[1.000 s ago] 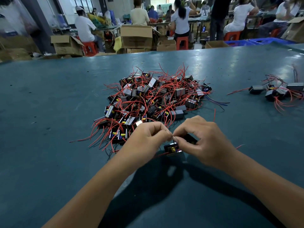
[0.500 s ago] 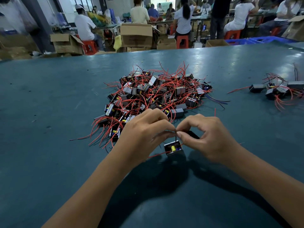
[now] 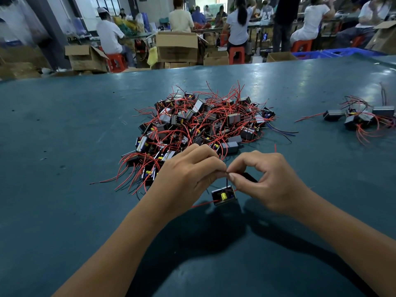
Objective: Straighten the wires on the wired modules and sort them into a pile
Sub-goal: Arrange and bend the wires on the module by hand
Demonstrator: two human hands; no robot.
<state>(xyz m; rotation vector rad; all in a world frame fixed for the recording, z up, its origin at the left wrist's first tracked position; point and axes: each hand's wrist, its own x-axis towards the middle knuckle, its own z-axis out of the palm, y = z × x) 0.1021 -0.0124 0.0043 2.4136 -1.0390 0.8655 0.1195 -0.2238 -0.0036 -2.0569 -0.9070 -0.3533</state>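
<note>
Item under handling: one small black box-shaped wired module [image 3: 224,195] with a yellow component showing in its open face. A thin black wire [image 3: 226,182] rises from its top edge, and a red wire [image 3: 202,204] trails from its lower left corner.

Grip: the left hand [image 3: 188,179] and the right hand [image 3: 272,181] meet fingertip to fingertip directly above the module. Both pinch the upper end of the black wire between thumb and forefinger, remaining fingers curled. The module hangs just below the grip, close above the dark teal bench [image 3: 64,146]; contact with the bench cannot be confirmed.

Stock: a large tangled heap of black modules with red wires [image 3: 199,125] lies on the bench just beyond the hands. A smaller group of similar modules [image 3: 360,118] lies well apart, at the right edge.

Containers: open brown cardboard boxes [image 3: 176,47] stand on the floor beyond the bench; contents not visible. Blue plastic crates [image 3: 334,53] sit at far right, contents indiscernible.
</note>
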